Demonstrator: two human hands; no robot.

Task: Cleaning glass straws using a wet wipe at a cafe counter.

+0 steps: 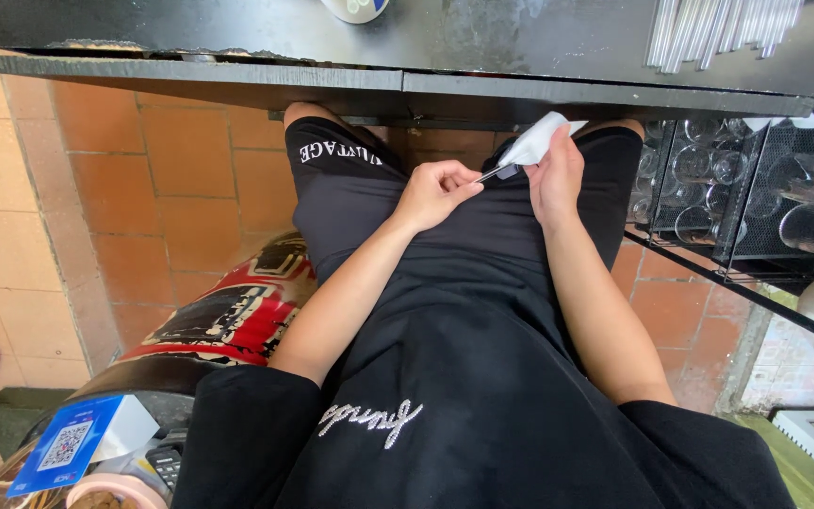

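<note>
My left hand (437, 191) pinches the end of a thin metal piece of cutlery (496, 172) over my lap. My right hand (556, 175) holds a white cloth (539, 139) wrapped around the other end of it. Both hands are close together just below the edge of a dark counter (407, 57). I wear black shorts and a black shirt. What kind of utensil it is stays hidden under the cloth.
A bundle of metal cutlery (723, 33) lies on the counter at the upper right. A wire rack of glasses (756, 184) stands under the counter on the right. A red and black stool (228, 316) is at my left, on a terracotta tile floor (143, 179).
</note>
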